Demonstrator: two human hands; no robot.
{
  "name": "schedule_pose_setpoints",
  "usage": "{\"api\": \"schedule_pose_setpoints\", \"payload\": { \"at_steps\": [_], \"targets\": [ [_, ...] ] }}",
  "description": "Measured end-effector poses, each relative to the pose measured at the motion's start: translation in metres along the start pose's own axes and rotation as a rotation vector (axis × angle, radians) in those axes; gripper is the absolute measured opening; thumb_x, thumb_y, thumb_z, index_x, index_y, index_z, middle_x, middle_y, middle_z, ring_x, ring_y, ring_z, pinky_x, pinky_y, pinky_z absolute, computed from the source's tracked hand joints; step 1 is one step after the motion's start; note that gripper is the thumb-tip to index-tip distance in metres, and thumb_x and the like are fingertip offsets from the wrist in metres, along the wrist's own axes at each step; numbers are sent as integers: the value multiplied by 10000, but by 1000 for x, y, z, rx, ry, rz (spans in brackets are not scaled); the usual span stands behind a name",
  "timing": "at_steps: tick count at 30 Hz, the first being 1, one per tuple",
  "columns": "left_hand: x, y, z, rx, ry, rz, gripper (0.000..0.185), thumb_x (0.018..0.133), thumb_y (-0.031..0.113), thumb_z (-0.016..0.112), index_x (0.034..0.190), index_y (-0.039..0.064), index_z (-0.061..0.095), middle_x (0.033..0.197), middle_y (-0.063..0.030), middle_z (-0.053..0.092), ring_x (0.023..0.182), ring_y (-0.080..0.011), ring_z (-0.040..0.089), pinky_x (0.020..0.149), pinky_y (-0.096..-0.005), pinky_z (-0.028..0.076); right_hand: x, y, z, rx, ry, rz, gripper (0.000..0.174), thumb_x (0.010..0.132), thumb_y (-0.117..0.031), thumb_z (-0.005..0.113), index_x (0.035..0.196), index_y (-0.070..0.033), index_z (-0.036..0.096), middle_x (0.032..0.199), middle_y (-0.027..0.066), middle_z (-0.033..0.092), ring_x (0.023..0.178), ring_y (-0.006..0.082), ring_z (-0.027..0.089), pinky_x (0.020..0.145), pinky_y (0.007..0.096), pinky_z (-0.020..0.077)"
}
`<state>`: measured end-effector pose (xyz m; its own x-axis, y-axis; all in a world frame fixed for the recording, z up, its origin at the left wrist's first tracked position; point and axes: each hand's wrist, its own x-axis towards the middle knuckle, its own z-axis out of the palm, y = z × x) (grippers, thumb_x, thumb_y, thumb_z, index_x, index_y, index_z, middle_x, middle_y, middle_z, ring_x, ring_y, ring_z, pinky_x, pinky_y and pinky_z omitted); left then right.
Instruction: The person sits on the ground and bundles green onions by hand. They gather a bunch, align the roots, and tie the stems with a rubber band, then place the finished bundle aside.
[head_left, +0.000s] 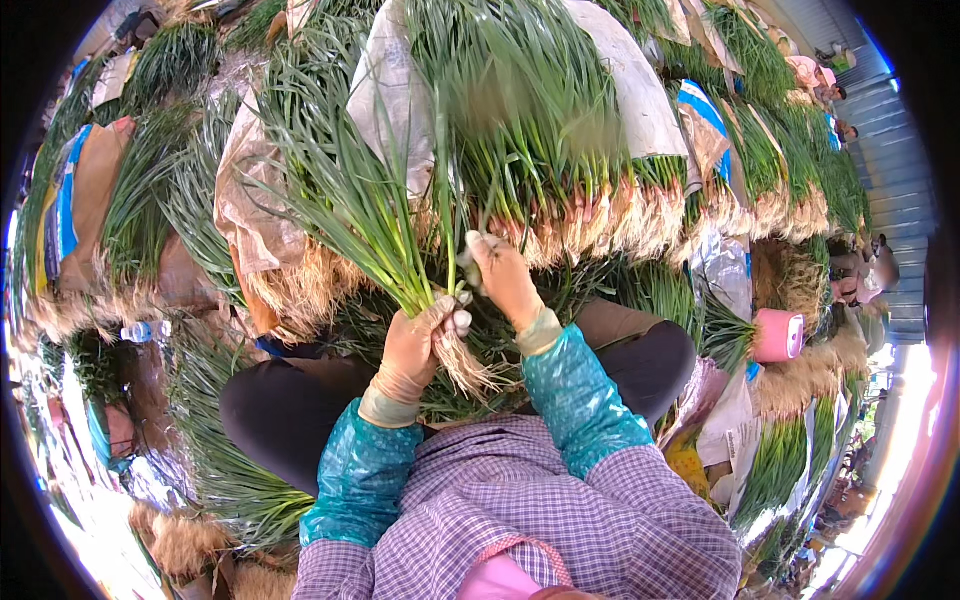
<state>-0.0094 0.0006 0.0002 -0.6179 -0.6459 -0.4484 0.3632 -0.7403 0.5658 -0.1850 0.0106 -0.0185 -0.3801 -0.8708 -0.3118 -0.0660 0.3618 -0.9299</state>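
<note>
My left hand (418, 334), in a thin rubber glove, grips a bunch of green onions (382, 232) by the white stem ends. The leaves fan up and to the left; pale roots hang below the fist. Just right of it, my right hand (495, 274), also gloved, is raised beside an upright green stalk with its fingers bent. Whether those fingers pinch a stalk is hard to tell. Beyond both hands lies a large heap of green onions (525, 112), roots towards me. Loose green leaves cover the ground between my crossed legs.
Woven plastic sacks (390, 97) lie among the onion heaps. A pink container (778, 335) stands at the right near a small onion bunch. More onions (240, 450) lie by my left knee, and a plastic bottle (146, 331) lies further left. Other people sit at the far right.
</note>
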Motion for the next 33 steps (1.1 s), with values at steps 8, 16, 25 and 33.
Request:
{"api": "schedule_pose_setpoints", "payload": {
  "at_steps": [8,16,25,33],
  "targets": [
    [-5,3,-1,-72,75,-65,141,959,86,526,1036,-30,544,890,-117,622,692,-148,573,571,-267,493,-13,-6,25,-750,217,-469,348,957,-348,530,769,-58,576,658,180,604,637,392,609,544,468,477],
    [-9,3,0,-71,63,13,121,960,81,548,1030,-18,537,945,-116,627,672,-98,530,526,-210,437,-1,61,-19,-1300,214,-306,338,995,-296,456,824,-53,618,784,161,675,640,311,671,482,428,516],
    [0,-1,-7,64,-41,-91,396,1012,358,478,1166,3,563,750,-35,608,638,-117,623,510,-212,493,-43,-32,-4,-35,-555,137,239,939,-291,586,984,-64,647,666,0,607,536,89,530,489,240,425],
    [-49,59,23,-56,-270,185,701,856,208,678,1364,-148,352,526,23,451,393,-76,428,384,-220,347,-26,101,-91,-1063,-274,-385,310,915,-370,576,1014,-95,679,751,74,692,656,163,671,631,316,527]
  ]
}}
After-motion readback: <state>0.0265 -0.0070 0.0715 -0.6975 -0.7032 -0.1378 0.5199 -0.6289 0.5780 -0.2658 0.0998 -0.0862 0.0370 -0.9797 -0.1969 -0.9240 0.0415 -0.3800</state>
